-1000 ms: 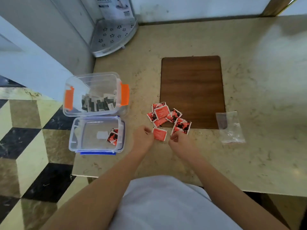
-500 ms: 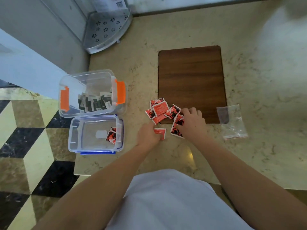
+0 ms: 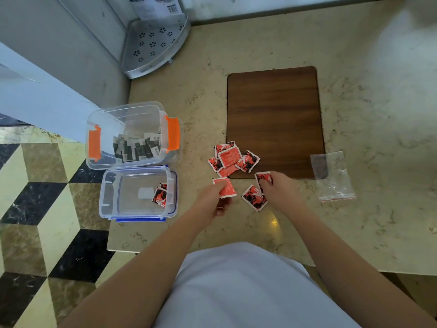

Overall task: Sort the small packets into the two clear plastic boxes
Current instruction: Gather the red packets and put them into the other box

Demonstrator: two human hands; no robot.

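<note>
Head camera shows the left hand (image 3: 214,198) pinching one red packet (image 3: 227,189) and the right hand (image 3: 279,188) pinching another (image 3: 263,178), with a third (image 3: 254,198) loose on the counter between them. Remaining red packets (image 3: 233,158) sit piled at the wooden board's (image 3: 274,114) near-left corner, right of the blue-latched box (image 3: 138,192). Thin, slick packets could slip from such light pinches, or land in the orange-latched box (image 3: 132,136) holding black ones.

Two clear boxes (image 3: 132,136), two hands (image 3: 214,200), one board (image 3: 274,119), one bag (image 3: 333,178).
</note>
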